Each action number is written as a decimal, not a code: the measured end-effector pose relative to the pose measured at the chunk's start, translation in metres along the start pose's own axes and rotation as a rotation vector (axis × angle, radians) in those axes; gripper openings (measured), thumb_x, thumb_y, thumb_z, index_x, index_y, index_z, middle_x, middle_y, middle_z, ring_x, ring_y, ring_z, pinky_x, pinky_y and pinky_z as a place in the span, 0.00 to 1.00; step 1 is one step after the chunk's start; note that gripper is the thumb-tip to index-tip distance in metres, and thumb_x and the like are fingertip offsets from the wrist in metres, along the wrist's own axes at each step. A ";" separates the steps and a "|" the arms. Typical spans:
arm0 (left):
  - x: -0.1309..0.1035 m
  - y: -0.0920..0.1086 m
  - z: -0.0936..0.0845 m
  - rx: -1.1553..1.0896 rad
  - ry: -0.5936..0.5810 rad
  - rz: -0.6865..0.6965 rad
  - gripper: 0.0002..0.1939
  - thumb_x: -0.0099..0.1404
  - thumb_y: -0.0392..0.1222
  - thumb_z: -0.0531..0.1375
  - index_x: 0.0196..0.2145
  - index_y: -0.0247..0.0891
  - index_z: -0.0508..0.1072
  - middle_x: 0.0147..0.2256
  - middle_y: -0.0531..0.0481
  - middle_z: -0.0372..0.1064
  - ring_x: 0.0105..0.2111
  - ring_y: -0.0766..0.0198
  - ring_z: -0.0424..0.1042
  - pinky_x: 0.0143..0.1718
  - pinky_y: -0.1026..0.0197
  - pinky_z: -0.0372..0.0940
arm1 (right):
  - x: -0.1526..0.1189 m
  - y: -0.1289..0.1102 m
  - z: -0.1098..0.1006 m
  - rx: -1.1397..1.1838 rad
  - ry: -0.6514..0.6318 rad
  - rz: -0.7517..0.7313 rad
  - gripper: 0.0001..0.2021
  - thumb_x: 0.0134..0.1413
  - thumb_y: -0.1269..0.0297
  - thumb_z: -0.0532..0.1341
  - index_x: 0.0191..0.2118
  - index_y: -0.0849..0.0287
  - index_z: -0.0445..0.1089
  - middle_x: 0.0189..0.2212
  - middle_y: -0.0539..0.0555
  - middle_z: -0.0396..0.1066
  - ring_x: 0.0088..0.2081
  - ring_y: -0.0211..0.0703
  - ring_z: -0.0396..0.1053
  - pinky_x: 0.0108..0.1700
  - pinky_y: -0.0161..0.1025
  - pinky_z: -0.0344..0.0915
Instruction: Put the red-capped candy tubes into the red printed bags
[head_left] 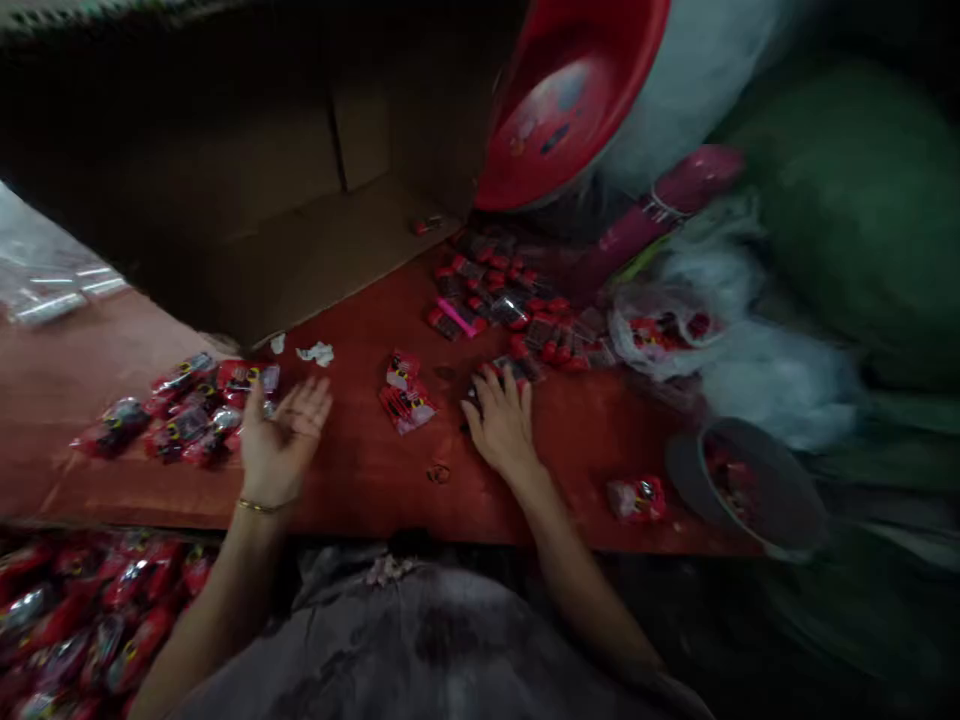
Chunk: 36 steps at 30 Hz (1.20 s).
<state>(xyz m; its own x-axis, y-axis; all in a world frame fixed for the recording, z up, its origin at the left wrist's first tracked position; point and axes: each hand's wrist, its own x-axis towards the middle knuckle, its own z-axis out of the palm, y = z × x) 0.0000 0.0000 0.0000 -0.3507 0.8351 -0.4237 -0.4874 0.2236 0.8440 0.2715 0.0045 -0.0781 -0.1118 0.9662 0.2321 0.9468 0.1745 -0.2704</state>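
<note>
My left hand (pixel 281 440), wearing a thin bracelet, is open with the palm turned up and nothing in it. It is beside a heap of red plastic-wrapped packets (pixel 187 415). My right hand (pixel 504 422) reaches over the near edge of a pile of small clear pieces with red ends (pixel 502 285). Its fingers are apart and bent down over a small dark-and-red piece (pixel 474 392), partly hidden beneath them. Between the hands lie flat red printed packets (pixel 406 395). Beyond my right hand, a pink strip (pixel 455 316) rests on the pile.
A large cardboard box (pixel 300 250) lies open towards me on the red tabletop (pixel 352 480). Behind the pile leans a red basin (pixel 600 120). To the right are a grey bucket (pixel 780 490), plastic bags (pixel 772 380) and a lone packet (pixel 637 498). More packets (pixel 90 620) lie below the table edge.
</note>
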 end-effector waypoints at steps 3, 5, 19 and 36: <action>-0.009 -0.036 0.026 0.273 -0.140 0.167 0.20 0.56 0.54 0.59 0.40 0.37 0.73 0.48 0.39 0.70 0.51 0.53 0.68 0.54 0.50 0.61 | -0.022 -0.005 0.005 0.046 0.029 -0.030 0.22 0.62 0.58 0.48 0.57 0.63 0.61 0.61 0.59 0.57 0.65 0.58 0.43 0.62 0.63 0.40; -0.011 -0.054 0.040 0.615 -0.250 0.396 0.19 0.54 0.50 0.63 0.42 0.39 0.75 0.50 0.41 0.69 0.56 0.50 0.62 0.59 0.47 0.53 | -0.032 -0.006 0.007 0.076 0.074 -0.028 0.21 0.62 0.58 0.49 0.56 0.62 0.62 0.60 0.59 0.58 0.65 0.57 0.44 0.62 0.63 0.41; 0.051 -0.039 0.075 1.621 -0.174 0.774 0.15 0.56 0.54 0.61 0.26 0.40 0.79 0.50 0.40 0.69 0.60 0.40 0.54 0.58 0.37 0.45 | -0.031 0.001 0.013 0.199 0.269 -0.038 0.17 0.61 0.59 0.51 0.48 0.63 0.67 0.55 0.63 0.64 0.61 0.54 0.55 0.59 0.57 0.52; -0.041 -0.071 0.066 0.442 -0.391 0.275 0.13 0.52 0.49 0.64 0.31 0.36 0.78 0.30 0.49 0.75 0.29 0.65 0.70 0.34 0.63 0.64 | -0.021 -0.066 -0.017 0.853 0.236 0.231 0.18 0.58 0.57 0.53 0.19 0.58 0.56 0.14 0.44 0.52 0.18 0.31 0.51 0.22 0.31 0.48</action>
<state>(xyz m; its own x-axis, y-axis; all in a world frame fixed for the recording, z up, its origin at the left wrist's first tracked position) 0.1021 -0.0168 -0.0205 -0.0582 0.9940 -0.0923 -0.0171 0.0915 0.9957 0.2165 -0.0305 -0.0488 0.2064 0.9470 0.2462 0.3836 0.1531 -0.9107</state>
